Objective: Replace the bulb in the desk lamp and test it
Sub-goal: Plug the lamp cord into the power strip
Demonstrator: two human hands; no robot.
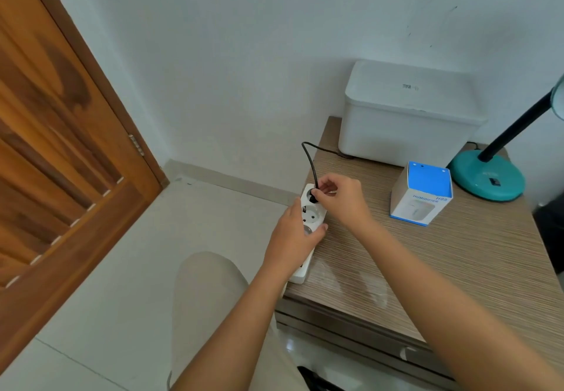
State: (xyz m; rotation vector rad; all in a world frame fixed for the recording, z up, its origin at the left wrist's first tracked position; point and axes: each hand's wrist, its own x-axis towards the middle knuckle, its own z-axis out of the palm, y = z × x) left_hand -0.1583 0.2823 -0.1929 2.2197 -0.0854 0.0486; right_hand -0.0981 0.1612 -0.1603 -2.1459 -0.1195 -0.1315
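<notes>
Black plug (313, 197) sits at the end socket of the white power strip (308, 228), pinched by the right hand (338, 199); its cord (311, 161) arcs up from the strip. Left hand (294, 235) grips the strip at the desk (457, 262) edge. Teal desk lamp (488, 176) stands right of the strip, beyond a humidifier box (422, 195); white storage bin (409, 115) behind.
</notes>
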